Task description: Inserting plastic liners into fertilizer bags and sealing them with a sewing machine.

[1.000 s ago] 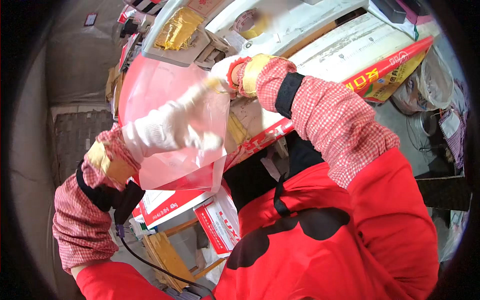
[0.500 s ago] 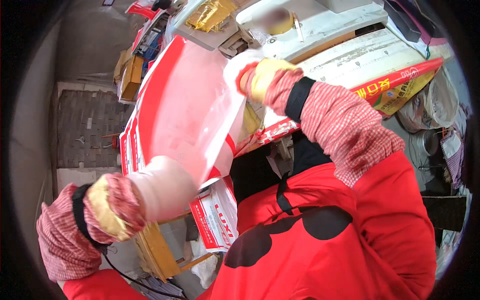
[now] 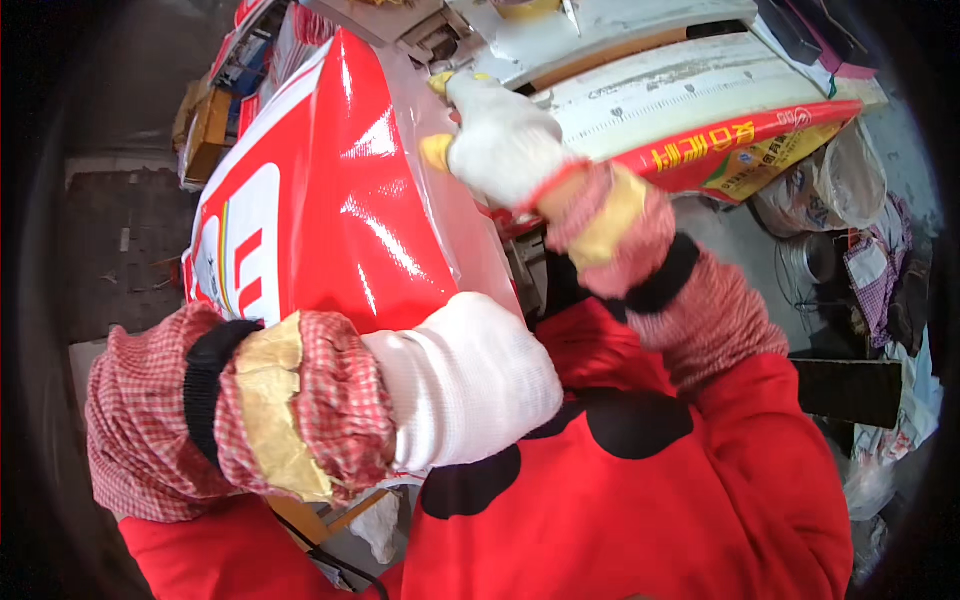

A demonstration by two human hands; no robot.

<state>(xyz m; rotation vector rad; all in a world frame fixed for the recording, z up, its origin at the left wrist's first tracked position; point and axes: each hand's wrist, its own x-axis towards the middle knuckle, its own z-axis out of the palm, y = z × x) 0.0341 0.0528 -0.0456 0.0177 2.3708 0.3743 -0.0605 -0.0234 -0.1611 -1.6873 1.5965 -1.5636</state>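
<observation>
A large glossy red and white plastic bag (image 3: 345, 190) spreads across the left and middle, its red face up and a clear pale strip along its right edge. My left hand (image 3: 475, 380), in a white knit glove, is at the bag's near edge, close to my body. Its fingers are turned away and hidden, so a grip does not show. My right hand (image 3: 505, 140) wears a white glove with yellow fingertips. It lies over the clear strip near the far end, thumb and forefinger stretched apart against the plastic.
Right of the bag runs a worn white worktable (image 3: 660, 90) with a red and yellow printed sheet (image 3: 740, 150) along its front. A clear plastic-lined bin (image 3: 835, 185) stands at the right. Cardboard boxes (image 3: 205, 130) are stacked at the far left.
The bag has turned from its pale translucent side to its glossy red face. My left hand has moved right, toward my body; my right hand has shifted slightly, its fingers now spread.
</observation>
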